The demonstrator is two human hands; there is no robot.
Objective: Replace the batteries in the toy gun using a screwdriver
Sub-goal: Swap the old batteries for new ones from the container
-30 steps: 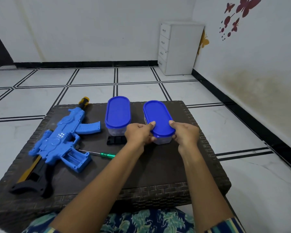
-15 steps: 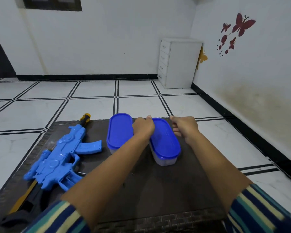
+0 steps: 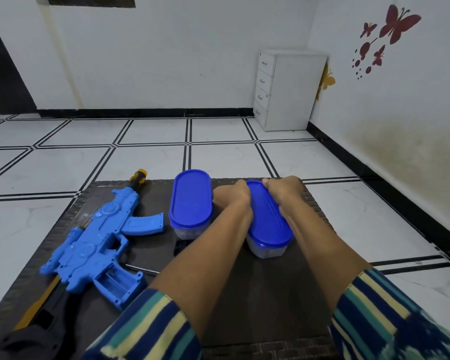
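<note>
Gripping the right-side blue-lidded container (image 3: pixel 268 224) at its far end, the left hand (image 3: pixel 231 197) and right hand (image 3: pixel 283 189) curl over the rim, likely opening it for batteries. The toy gun (image 3: pixel 94 245) lies left on the table (image 3: pixel 257 307), its battery compartment (image 3: pixel 117 284) uncovered and the screwdriver (image 3: pixel 140 268) beside it. Next comes peeling the lid upward.

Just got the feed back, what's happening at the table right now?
A person grips the far end of the right-hand container with the left hand and right hand, apparently working at its blue lid. The other container stands closed just to its left. The toy gun lies on the table, battery compartment open, the screwdriver beside it, untouched.
</note>
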